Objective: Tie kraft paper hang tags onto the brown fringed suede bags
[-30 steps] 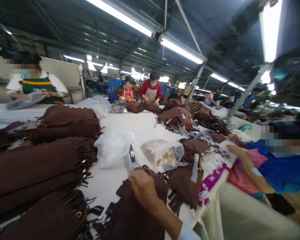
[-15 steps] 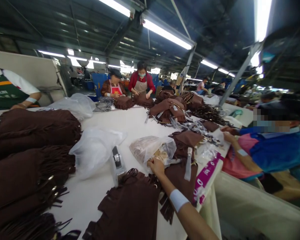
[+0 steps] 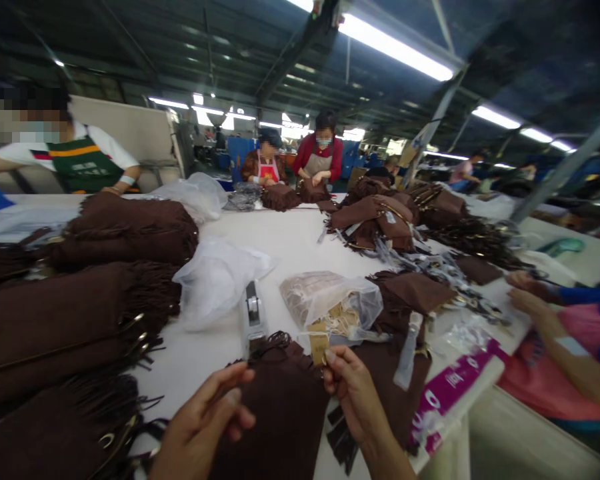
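The right hand has thumb and forefinger pinched shut on a small tan card tag, held just over the top edge of the dark brown fringed suede bag, which lies on the white worktable right before the person. The left hand, at nine o'clock of the bag, lays its fingers loosely together on the suede; I cannot tell whether they grip it. A clear plastic bag of tags sits at twelve o'clock. This looks like tagging, and fixing the tag would call for the bag to be held steady.
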{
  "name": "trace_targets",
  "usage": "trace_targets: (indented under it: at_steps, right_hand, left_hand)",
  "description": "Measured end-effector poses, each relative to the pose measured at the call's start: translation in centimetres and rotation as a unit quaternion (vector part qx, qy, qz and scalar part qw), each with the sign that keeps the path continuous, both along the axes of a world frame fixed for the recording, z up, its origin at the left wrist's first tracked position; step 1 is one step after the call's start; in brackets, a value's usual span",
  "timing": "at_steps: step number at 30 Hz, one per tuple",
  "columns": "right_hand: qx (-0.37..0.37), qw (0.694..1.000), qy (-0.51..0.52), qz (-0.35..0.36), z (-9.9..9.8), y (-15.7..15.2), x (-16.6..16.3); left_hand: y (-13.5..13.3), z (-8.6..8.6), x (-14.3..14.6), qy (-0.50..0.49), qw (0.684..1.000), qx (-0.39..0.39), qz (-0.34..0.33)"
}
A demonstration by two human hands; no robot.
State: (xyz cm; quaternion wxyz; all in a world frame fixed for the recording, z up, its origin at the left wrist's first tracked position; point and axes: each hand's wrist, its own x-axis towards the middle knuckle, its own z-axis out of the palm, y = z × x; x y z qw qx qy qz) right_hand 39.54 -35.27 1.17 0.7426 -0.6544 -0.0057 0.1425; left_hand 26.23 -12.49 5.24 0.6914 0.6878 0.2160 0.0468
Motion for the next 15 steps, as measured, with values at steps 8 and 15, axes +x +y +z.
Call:
trace_targets:
  at_steps: [8, 15]
  right_hand:
    - [0.052, 0.986, 0.055, 0.147, 0.5, 4.7, -3.8]
    - [-0.207, 0.936, -0.093, 0.27, 0.7, 5.1, -5.1]
  left_hand:
    - [-2.6, 0.9, 4.8, -0.009, 0.992, 0.028, -0.12]
    - [3.0, 1.4, 1.1, 0.074, 0.943, 0.263, -0.193]
